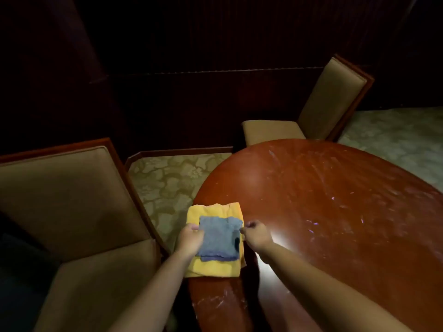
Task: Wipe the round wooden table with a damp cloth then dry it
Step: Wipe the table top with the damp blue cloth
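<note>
Cloths, two: grey cloth [217, 237] folded atop yellow cloth [213, 267] at table [335, 212] edge. Soft, light, limp. My left hand [190, 238] pinches grey's left edge; right hand [255, 233] fingers closed beside its right corner.

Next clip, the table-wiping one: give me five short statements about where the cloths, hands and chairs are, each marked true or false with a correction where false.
1. The grey cloth lies on top of the yellow cloth. True.
2. The stacked cloths sit at the middle of the table. False: they sit at its left edge, partly overhanging.
3. The left hand is at the grey cloth's left edge. True.
4. The right hand rests flat, palm down, on the bare tabletop. False: its fingers are curled at the cloths' right edge.
5. Only one chair is visible. False: one chair stands at the left and another chair behind the table.
</note>
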Demonstrator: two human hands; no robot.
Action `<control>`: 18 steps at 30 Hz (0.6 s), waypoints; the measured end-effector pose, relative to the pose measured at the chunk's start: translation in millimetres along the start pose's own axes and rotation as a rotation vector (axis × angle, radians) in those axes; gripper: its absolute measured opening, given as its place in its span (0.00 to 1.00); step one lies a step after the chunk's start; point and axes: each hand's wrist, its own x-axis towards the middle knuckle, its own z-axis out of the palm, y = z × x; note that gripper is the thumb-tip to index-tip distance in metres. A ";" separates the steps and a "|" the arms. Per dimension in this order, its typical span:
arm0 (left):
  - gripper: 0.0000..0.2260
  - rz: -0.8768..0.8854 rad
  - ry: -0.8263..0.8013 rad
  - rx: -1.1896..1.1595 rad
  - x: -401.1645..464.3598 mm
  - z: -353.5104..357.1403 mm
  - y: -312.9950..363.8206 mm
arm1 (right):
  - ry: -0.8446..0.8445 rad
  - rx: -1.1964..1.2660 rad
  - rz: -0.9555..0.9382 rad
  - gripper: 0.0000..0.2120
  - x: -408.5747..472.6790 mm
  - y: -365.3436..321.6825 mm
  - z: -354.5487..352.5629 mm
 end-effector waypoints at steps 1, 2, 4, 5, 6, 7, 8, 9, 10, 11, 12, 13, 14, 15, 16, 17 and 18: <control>0.12 -0.018 -0.016 -0.003 2.8 2.1 -0.8 | -0.005 -0.001 0.007 0.05 1.0 1.3 3.4; 0.14 -0.046 -0.019 -0.005 5.5 2.9 -2.0 | -0.005 0.007 0.026 0.06 2.0 1.6 6.6; 0.17 -0.076 -0.044 -0.012 8.6 4.4 -4.8 | -0.017 0.040 0.049 0.11 -0.5 3.1 12.9; 0.16 -0.086 -0.052 -0.018 10.5 5.4 -6.0 | -0.015 0.050 0.059 0.12 -0.1 4.7 16.2; 0.13 -0.092 -0.064 -0.030 10.1 4.8 -5.7 | -0.015 0.044 0.056 0.10 -1.8 4.4 18.7; 0.08 -0.087 -0.078 -0.046 12.5 5.1 -6.4 | -0.015 0.044 0.054 0.06 -1.2 4.3 21.6; 0.05 -0.074 -0.092 -0.047 12.2 4.6 -6.2 | -0.017 0.038 0.050 0.03 -3.2 1.6 23.2; 0.06 -0.065 -0.110 -0.064 13.4 4.9 -7.6 | -0.023 0.043 0.049 0.02 -2.2 2.0 26.7; 0.07 -0.068 -0.123 -0.074 14.4 4.9 -8.8 | -0.032 0.042 0.052 0.03 -2.8 0.9 29.6; 0.09 -0.069 -0.135 -0.094 15.8 5.2 -9.7 | -0.039 0.049 0.050 0.04 -3.7 0.0 32.6; 0.09 -0.078 -0.144 -0.104 15.0 4.8 -8.8 | -0.043 0.055 0.044 0.04 -6.5 -2.3 34.5; 0.08 -0.089 -0.156 -0.114 14.5 5.0 -8.9 | -0.042 0.061 0.033 0.03 -8.0 -3.8 36.5; 0.08 -0.091 -0.167 -0.116 12.4 4.8 -7.9 | -0.037 0.056 0.015 0.02 -11.4 -6.4 36.9; 0.08 -0.082 -0.173 -0.115 12.6 5.6 -8.2 | -0.028 0.041 -0.007 0.02 -13.4 -7.7 37.1; 0.08 -0.069 -0.169 -0.104 11.2 5.7 -7.2 | -0.024 0.034 -0.024 0.02 -15.8 -9.4 36.8; 0.08 -0.049 -0.168 -0.100 10.5 6.1 -7.2 | -0.033 0.048 -0.038 0.02 -18.4 -11.1 36.4; 0.09 -0.038 -0.165 -0.105 8.8 6.0 -6.8 | -0.054 0.073 -0.047 0.03 -21.7 -13.4 36.1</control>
